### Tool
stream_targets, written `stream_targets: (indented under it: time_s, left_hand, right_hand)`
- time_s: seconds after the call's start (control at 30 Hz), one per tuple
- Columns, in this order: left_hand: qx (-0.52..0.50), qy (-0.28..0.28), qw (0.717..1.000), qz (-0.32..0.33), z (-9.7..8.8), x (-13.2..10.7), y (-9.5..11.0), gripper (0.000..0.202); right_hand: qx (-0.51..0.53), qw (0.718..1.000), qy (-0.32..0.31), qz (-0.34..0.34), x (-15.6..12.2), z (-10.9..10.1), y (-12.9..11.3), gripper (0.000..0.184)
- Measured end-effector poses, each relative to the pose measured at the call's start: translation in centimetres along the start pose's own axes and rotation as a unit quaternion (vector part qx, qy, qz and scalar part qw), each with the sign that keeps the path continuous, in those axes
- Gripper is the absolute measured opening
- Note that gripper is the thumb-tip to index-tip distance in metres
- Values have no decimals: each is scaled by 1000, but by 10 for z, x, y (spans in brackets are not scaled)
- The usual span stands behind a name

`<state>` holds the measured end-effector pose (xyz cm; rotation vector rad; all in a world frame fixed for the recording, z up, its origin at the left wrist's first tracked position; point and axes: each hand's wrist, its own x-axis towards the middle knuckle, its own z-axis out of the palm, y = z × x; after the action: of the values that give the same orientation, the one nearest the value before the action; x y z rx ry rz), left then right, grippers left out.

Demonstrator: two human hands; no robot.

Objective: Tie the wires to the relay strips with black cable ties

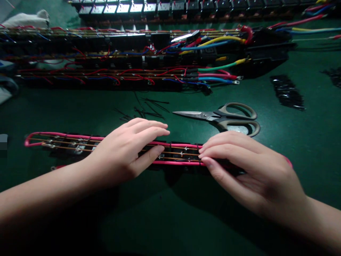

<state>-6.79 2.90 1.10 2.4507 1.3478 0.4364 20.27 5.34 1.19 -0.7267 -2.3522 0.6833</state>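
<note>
A long black terminal strip [176, 153] with brass rails and a pink wire [66, 135] along its edges lies crosswise in front of me. My left hand [130, 147] rests over its middle, fingers stretched and thumb apart. Farther right, my right hand [247, 167] has its fingertips and thumb drawn together on the strip, beside a black cable tie [198, 153] looped around it. My palm hides most of the strip's right end. Beyond the hands lie scissors [205, 115] with slightly parted blades and several loose black cable ties [149, 106].
Several longer wired strips [106, 76] run across the back of the green table [170, 217], with coloured leads [221, 76] at their right. A bundle of black cable ties [287, 91] lies at right. A whitish cloth item [29, 19] sits at the far left.
</note>
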Motion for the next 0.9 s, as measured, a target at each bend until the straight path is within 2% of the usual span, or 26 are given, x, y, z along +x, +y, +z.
stream_targets:
  time_s: [0.1, 0.2, 0.33, 0.53, 0.9]
  left_hand:
    - [-3, 36, 999, -5, 0, 1, 1, 24]
    - [14, 73, 997, 23, 2, 0, 2, 18]
    - [58, 87, 991, 82, 2, -3, 3, 13]
    - [130, 105, 975, 148, 3, -9, 10, 17]
    - [62, 131, 974, 176, 10, -11, 14, 14]
  right_hand:
    - [3, 1000, 1, 1, 1, 0, 0, 8]
    - [5, 1000, -2, 6, 2, 1, 1, 9]
    - [11, 1000, 0, 7, 1, 2, 2, 8]
    - [27, 1000, 0, -11, 2, 0, 2, 13]
    - [51, 998, -18, -28, 4, -4, -1, 13]
